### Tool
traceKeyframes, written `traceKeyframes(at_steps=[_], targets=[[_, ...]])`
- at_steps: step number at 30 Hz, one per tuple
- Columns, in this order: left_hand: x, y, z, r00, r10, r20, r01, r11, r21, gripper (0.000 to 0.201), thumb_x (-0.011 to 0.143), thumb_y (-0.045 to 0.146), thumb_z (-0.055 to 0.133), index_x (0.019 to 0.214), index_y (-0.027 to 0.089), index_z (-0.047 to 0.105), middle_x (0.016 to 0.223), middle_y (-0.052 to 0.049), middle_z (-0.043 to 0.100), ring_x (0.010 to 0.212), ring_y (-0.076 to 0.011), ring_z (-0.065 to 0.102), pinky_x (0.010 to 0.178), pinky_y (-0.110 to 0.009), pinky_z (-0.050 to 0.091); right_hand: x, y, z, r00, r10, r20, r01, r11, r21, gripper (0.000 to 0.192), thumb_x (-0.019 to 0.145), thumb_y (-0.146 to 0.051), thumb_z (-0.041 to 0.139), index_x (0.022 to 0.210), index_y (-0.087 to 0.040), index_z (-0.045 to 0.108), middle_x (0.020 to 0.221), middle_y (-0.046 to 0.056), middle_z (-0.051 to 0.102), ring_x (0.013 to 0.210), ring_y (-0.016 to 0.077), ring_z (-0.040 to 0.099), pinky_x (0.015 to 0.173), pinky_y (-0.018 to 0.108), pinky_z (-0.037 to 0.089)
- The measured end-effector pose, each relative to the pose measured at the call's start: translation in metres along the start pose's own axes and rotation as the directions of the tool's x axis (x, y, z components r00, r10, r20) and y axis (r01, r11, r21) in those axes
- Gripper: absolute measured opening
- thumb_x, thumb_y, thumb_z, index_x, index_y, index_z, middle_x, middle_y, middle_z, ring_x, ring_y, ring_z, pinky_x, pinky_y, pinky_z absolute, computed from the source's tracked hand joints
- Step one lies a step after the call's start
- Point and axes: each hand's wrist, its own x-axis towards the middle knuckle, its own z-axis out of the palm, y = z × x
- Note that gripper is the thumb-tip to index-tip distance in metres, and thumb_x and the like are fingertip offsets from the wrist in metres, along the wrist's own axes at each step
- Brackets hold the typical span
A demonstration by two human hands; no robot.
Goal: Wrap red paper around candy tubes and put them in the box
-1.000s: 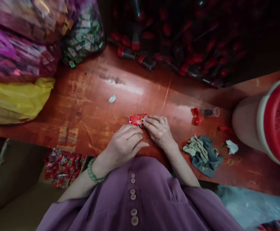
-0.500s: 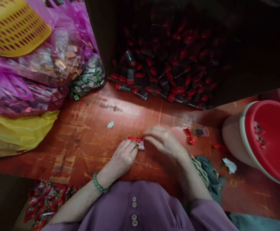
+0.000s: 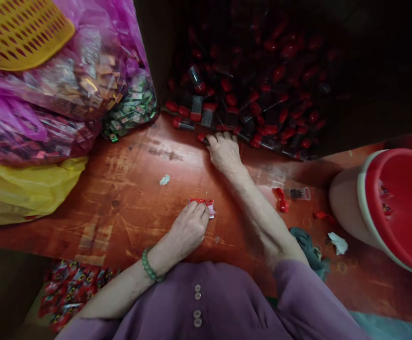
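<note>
The red packet (image 3: 202, 204) lies flat on the bench (image 3: 128, 189), pinned under the fingertips of the left hand (image 3: 188, 229), which presses down on it rather than closing around it. Well ahead of that hand, the right hand (image 3: 224, 151) is stretched out to the near edge of a heap of small red-capped tubes (image 3: 248, 89), its fingers curled over one tube (image 3: 203, 138) at the pile's front; whether it has a firm hold is hard to tell. This looks like the fetching step: one tube is being taken from the heap while the packet waits in place. The next move would call for lifting a single tube cleanly, without dragging its neighbours along, and bringing it back beside the left hand. To the right of the right forearm lie a loose open tube (image 3: 298, 193) with red caps (image 3: 280, 200), a crumpled cloth (image 3: 310, 250) and a red bucket (image 3: 390, 212).
</note>
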Motion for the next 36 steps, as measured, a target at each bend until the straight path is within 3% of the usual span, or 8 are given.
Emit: traceKeyframes(at_steps=[5,9,11,15,17,22,27,36], targets=[[0.004,-0.001,0.001,0.997,-0.02,-0.069,0.022,0.999,0.031,0.024,0.088,0.0,0.046,0.085,0.015,0.065,0.083,-0.008,0.065,0.077,-0.0208,0.059,0.074,-0.035,0.056,-0.048,0.0,0.005,1.0,-0.01,0.028,0.009,1.0,0.02,0.034,0.098,-0.012,0.035,0.121,-0.011,0.06,0.109,0.02,0.068,0.1,0.0311,0.058,0.085,0.043,0.041],[0.01,-0.011,0.001,0.976,-0.065,-0.207,0.037,0.99,-0.134,0.026,0.088,0.002,0.049,0.074,0.018,0.064,0.073,-0.005,0.066,0.07,-0.0185,0.061,0.067,-0.032,0.056,-0.088,0.013,0.013,0.995,0.076,-0.066,-0.046,0.925,0.378,0.024,0.097,-0.02,0.045,0.111,-0.014,0.064,0.103,0.016,0.071,0.094,0.0264,0.063,0.084,0.039,0.049],[0.012,-0.016,-0.004,0.958,-0.129,-0.256,0.053,0.958,-0.283,0.022,0.09,0.007,0.054,0.077,0.018,0.069,0.074,-0.005,0.07,0.07,-0.017,0.064,0.067,-0.03,0.056,-0.109,0.022,0.015,0.989,0.119,-0.087,-0.047,0.814,0.579,0.024,0.098,-0.024,0.047,0.113,-0.016,0.062,0.101,0.012,0.073,0.088,0.0215,0.066,0.079,0.035,0.053],[0.015,-0.02,-0.02,0.917,-0.334,-0.22,0.143,0.787,-0.6,0.011,0.086,0.016,0.067,0.082,0.019,0.076,0.079,-0.003,0.076,0.071,-0.0138,0.069,0.068,-0.026,0.056,-0.153,0.029,0.004,0.977,0.198,-0.084,-0.007,0.415,0.91,0.038,0.096,-0.037,0.054,0.129,-0.02,0.055,0.109,0.007,0.072,0.078,0.0143,0.069,0.072,0.031,0.059],[0.015,-0.018,-0.027,0.89,-0.425,-0.166,0.19,0.677,-0.711,0.007,0.083,0.018,0.071,0.08,0.02,0.077,0.079,-0.002,0.076,0.07,-0.013,0.069,0.068,-0.025,0.056,-0.17,0.026,-0.007,0.98,0.189,-0.06,-0.011,0.355,0.935,0.04,0.095,-0.039,0.058,0.132,-0.023,0.055,0.119,0.007,0.07,0.087,0.0146,0.07,0.078,0.032,0.06],[0.014,-0.01,-0.035,0.886,-0.451,-0.111,0.182,0.557,-0.811,0.006,0.077,0.018,0.076,0.08,0.021,0.079,0.08,-0.002,0.077,0.072,-0.0122,0.068,0.072,-0.025,0.057,-0.188,0.013,-0.037,0.996,0.046,-0.079,0.046,0.502,0.864,0.035,0.099,-0.035,0.054,0.132,-0.027,0.06,0.127,0.006,0.069,0.113,0.0183,0.067,0.098,0.037,0.056],[0.01,-0.009,-0.031,0.889,-0.45,-0.09,0.177,0.518,-0.837,0.004,0.074,0.017,0.078,0.076,0.021,0.079,0.077,-0.001,0.076,0.07,-0.0118,0.068,0.069,-0.024,0.057,-0.191,0.008,-0.051,0.985,-0.144,-0.096,0.168,0.658,0.734,0.036,0.1,-0.022,0.05,0.135,-0.025,0.057,0.119,0.006,0.072,0.105,0.0178,0.068,0.093,0.035,0.056],[0.005,-0.014,-0.012,0.931,-0.361,-0.055,0.151,0.517,-0.843,0.006,0.074,0.019,0.079,0.079,0.023,0.08,0.078,-0.003,0.078,0.071,-0.014,0.07,0.072,-0.027,0.058,-0.188,0.005,-0.063,0.938,-0.274,0.212,0.118,0.828,0.548,0.036,0.101,-0.022,0.045,0.134,-0.021,0.058,0.099,0.008,0.069,0.089,0.0201,0.065,0.081,0.033,0.052]])
